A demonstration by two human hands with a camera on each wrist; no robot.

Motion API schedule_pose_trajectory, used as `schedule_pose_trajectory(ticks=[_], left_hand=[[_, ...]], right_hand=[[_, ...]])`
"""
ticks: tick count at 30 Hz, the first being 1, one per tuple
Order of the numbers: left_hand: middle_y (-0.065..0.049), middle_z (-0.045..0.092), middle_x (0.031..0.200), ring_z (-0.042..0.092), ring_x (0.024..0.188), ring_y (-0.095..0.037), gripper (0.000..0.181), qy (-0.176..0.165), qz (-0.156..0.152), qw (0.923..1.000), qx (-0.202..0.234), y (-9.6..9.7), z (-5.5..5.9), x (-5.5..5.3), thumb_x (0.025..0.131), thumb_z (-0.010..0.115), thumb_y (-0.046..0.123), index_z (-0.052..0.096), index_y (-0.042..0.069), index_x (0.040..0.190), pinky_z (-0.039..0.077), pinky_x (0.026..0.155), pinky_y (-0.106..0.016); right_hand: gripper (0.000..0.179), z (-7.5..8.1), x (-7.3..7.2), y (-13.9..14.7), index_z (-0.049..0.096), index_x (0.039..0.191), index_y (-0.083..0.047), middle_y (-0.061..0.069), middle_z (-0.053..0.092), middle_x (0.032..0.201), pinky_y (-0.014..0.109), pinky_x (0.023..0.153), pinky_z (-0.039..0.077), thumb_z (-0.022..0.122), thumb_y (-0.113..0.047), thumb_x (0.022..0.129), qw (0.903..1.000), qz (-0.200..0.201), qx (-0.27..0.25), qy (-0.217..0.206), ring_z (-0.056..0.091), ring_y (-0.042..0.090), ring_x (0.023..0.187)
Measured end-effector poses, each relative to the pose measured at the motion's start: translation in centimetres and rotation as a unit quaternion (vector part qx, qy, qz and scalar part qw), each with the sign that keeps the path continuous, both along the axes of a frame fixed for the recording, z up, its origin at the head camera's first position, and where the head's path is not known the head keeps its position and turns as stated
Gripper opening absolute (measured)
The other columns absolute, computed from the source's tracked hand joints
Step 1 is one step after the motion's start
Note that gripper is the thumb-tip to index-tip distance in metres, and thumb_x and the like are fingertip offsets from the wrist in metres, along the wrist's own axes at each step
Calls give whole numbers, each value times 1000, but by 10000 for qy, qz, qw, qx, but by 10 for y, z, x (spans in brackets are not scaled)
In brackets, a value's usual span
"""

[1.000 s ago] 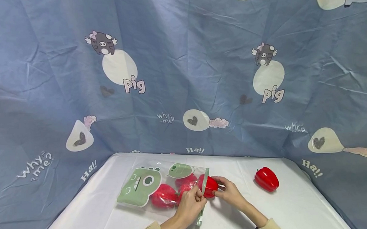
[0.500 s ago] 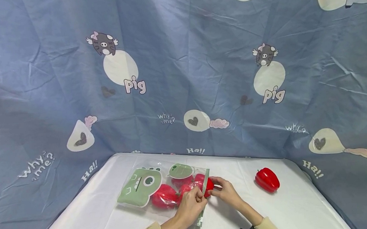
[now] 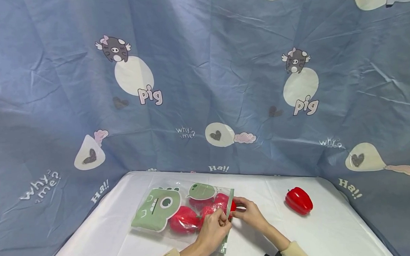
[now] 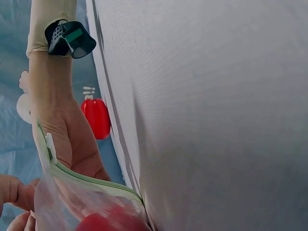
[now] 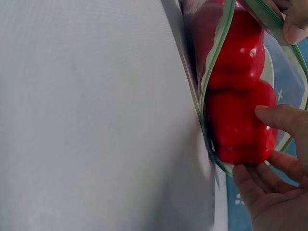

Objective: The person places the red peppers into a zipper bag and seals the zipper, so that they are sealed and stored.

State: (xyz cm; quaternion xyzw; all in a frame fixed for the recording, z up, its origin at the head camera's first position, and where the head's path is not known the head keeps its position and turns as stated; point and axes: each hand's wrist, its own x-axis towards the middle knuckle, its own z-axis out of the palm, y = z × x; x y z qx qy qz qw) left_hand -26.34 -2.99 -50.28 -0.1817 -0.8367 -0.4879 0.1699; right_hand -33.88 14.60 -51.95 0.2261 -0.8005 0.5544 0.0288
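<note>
A clear zip bag (image 3: 151, 209) with a green monster print lies on its side, its green-edged mouth facing right. Several red bell peppers (image 3: 183, 220) show through the plastic. My left hand (image 3: 210, 231) pinches the near part of the bag's mouth and lifts it. With thumb and fingers, my right hand (image 3: 252, 216) holds a red bell pepper (image 5: 240, 127) by its end. Most of this pepper sits inside the opening, against another red pepper (image 5: 240, 53). In the left wrist view, the bag's plastic partly covers my right hand (image 4: 79, 144).
One more red bell pepper (image 3: 298, 201) lies on the white table (image 3: 273, 231), to the right of my right hand. A blue printed cloth (image 3: 251, 103) hangs behind the table and along its sides.
My right hand has moved left and pushed its bell pepper deeper through the bag's mouth. The left hand keeps its grip on the edge, and the lone pepper stays put.
</note>
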Motion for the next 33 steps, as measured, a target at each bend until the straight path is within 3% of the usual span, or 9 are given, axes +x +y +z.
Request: schedule_pose_trajectory(ticks=[14, 18, 24, 33], left_hand=[[17, 44, 55, 37, 50, 8, 16, 140, -65, 9999, -40, 0, -2, 0, 73, 62, 3, 53, 16, 70, 33, 45, -13], [17, 43, 55, 37, 51, 8, 17, 149, -12, 9999, -69, 0, -2, 0, 72, 63, 4, 52, 17, 69, 33, 45, -12], [17, 42, 55, 37, 50, 8, 17, 127, 61, 9999, -70, 0, 0, 0, 72, 63, 5, 52, 17, 68, 32, 46, -13], [15, 45, 55, 39, 51, 7, 15, 240, 21, 9997, -35, -1, -1, 1, 71, 63, 3, 54, 15, 69, 33, 46, -12]], right_hand=[[46, -10, -7, -10, 58, 118, 7, 21, 64, 114, 30, 90, 52, 75, -10, 79, 9994, -202, -105, -255, 62, 36, 109], [44, -12, -7, -12, 60, 115, 6, 19, 66, 110, 31, 91, 52, 76, -14, 80, 9993, -314, -36, -221, 64, 34, 106], [40, -1, -2, -17, 61, 114, 5, 18, 68, 107, 37, 90, 52, 75, -15, 82, 9992, -366, 120, -101, 65, 34, 104], [42, -10, -11, -20, 62, 112, 5, 16, 69, 105, 30, 86, 54, 76, -20, 80, 9988, -447, 154, -156, 66, 32, 103]])
